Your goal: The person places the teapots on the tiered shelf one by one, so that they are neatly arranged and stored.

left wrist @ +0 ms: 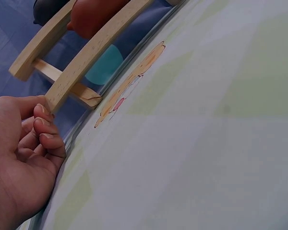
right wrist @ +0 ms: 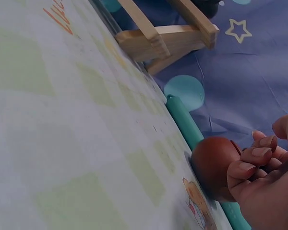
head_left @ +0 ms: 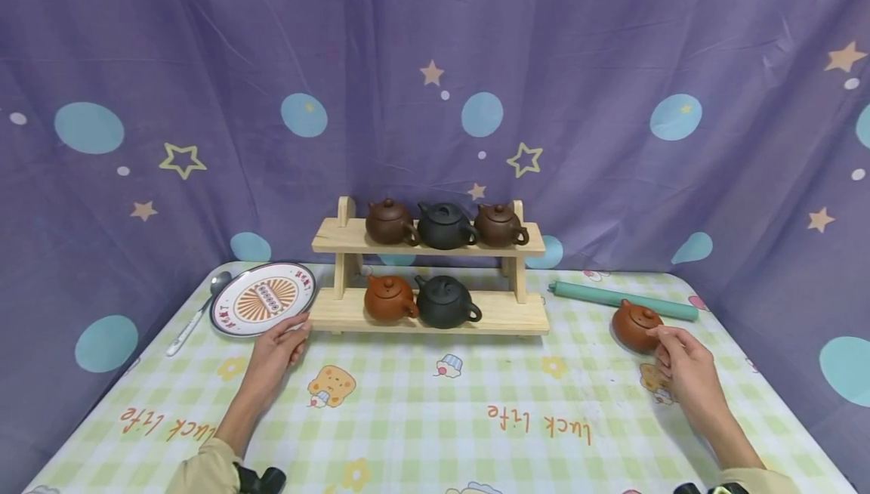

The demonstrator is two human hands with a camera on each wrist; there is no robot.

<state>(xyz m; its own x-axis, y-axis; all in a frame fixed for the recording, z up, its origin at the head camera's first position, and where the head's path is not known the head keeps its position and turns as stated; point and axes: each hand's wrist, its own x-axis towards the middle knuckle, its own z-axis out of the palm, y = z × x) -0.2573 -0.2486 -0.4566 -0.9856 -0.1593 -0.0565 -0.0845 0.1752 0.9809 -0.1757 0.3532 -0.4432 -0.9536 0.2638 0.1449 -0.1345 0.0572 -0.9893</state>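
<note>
A two-tier wooden display rack stands at the back middle of the table. My left hand holds the left end of its lower board with the fingertips; in the left wrist view the other fingers are curled beside the board. To the right of the rack, a reddish-brown teapot sits upright on the tablecloth. My right hand pinches it at the handle side, the handle itself hidden by the fingers. The teapot's round body shows beyond the curled fingers in the right wrist view.
On the upper board stand two dark brown teapots and a black one. An orange-brown teapot and a black teapot share the lower board. A plate and spoon lie left; a green roll lies behind the right teapot.
</note>
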